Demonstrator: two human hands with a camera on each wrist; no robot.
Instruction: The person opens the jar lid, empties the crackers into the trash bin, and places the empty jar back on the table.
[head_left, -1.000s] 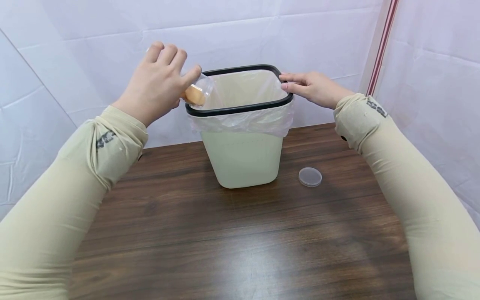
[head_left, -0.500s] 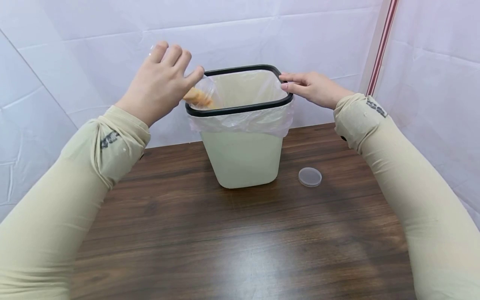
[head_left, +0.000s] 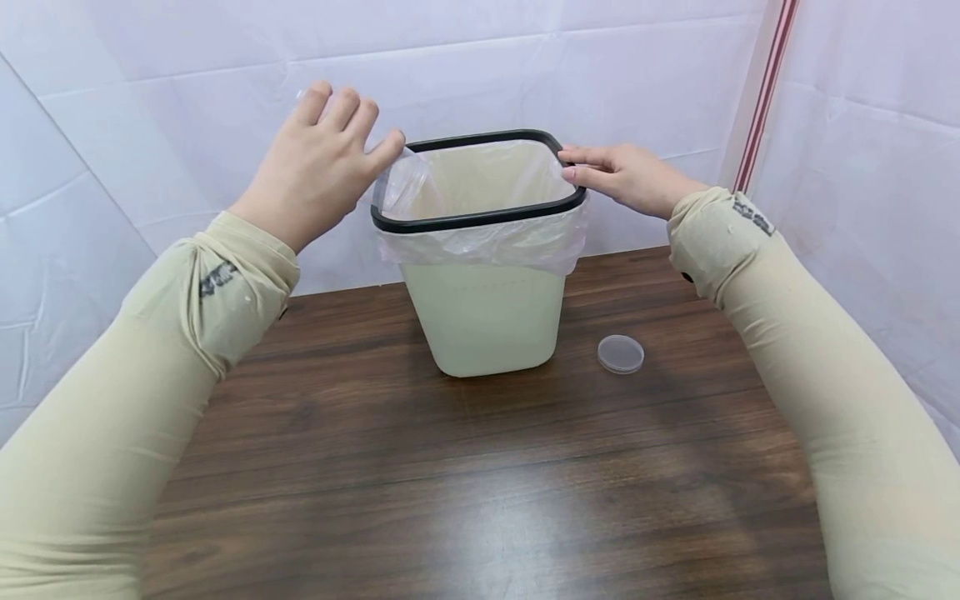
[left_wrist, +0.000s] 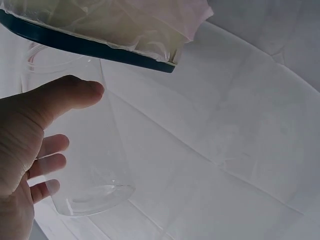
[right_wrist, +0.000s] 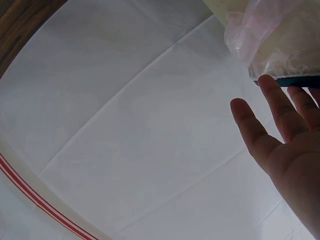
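Note:
A clear plastic jar (left_wrist: 92, 155), see-through with nothing inside it, is gripped by my left hand (head_left: 311, 167). The thumb lies along one side of the jar and the fingers wrap round the other. Its mouth tips over the left rim of a pale green trash bin (head_left: 491, 312). A thin translucent bag (head_left: 487, 250) lines the bin and folds out over the black rim (head_left: 480, 221). On the bin's right rim rests my right hand (head_left: 626, 175), its fingers mostly straight and touching the edge. The bin's floor is hidden.
A round clear lid (head_left: 621, 354) lies on the dark wood table (head_left: 420, 483), right of the bin. White sheeting (head_left: 465, 83) stands close behind the bin, and a red-striped strip (head_left: 765, 100) runs down the right corner.
The orange-yellow contents seen in the jar have slid out into the bin, leaving it see-through. The left hand has shifted only slightly; the right hand has stayed on the rim.

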